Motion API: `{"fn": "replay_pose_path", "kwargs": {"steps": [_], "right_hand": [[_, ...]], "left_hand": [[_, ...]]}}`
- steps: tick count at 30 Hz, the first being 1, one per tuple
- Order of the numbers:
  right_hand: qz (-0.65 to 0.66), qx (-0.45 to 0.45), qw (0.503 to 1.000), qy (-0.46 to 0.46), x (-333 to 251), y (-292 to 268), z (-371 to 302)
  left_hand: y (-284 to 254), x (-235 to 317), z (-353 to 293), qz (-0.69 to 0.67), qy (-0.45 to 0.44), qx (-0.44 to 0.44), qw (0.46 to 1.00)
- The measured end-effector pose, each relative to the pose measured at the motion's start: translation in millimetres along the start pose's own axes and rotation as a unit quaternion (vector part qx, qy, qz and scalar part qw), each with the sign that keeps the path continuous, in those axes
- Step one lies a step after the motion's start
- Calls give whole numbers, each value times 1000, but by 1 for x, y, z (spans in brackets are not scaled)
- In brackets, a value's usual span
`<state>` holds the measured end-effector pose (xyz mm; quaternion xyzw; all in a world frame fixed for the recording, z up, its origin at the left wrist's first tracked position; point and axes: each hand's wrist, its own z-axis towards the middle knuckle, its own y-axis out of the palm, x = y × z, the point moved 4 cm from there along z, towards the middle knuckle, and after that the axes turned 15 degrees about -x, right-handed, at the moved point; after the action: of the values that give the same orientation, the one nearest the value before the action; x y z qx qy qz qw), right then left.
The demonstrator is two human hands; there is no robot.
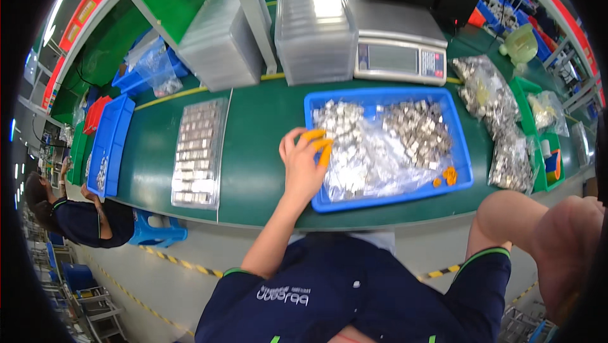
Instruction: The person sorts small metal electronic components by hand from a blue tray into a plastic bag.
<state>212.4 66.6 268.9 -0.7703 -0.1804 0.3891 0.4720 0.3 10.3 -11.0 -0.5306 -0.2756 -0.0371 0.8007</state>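
Observation:
My left hand [305, 164] reaches over the left rim of a blue tray [392, 203]. Orange finger covers sit on its thumb and two fingers, which are spread apart beside a pile of small silvery metal parts [342, 121]. No part shows between them. Darker metal parts [418, 131] fill the tray's right half, and a clear plastic bag [386, 169] lies across the middle. Loose orange finger covers [449, 175] rest in the near right corner. My right hand [563, 241] is raised close to the camera at the right edge, its fingers out of sight.
Left of the tray lies a clear blister tray [199, 153] with rows of metal parts. Stacked clear trays [315, 32] and a digital scale [399, 58] stand behind. Bagged metal parts [487, 96] lie right. A co-worker [79, 216] sits far left by another blue tray [109, 146].

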Motion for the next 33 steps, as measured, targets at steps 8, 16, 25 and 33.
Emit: {"fn": "replay_pose_path", "kwargs": {"steps": [8, 16, 25, 33], "right_hand": [[263, 102, 900, -332, 106, 52, 8], [239, 2, 935, -261, 74, 138, 181], [-49, -41, 929, -363, 96, 236, 218], [-145, 92, 889, -424, 82, 228, 205]], "left_hand": [[-6, -2, 13, 66, 46, -20, 997], [15, 2, 10, 175, 14, -184, 967], [5, 5, 14, 92, 10, -131, 987], [-6, -13, 7, -668, -170, -44, 723]]}}
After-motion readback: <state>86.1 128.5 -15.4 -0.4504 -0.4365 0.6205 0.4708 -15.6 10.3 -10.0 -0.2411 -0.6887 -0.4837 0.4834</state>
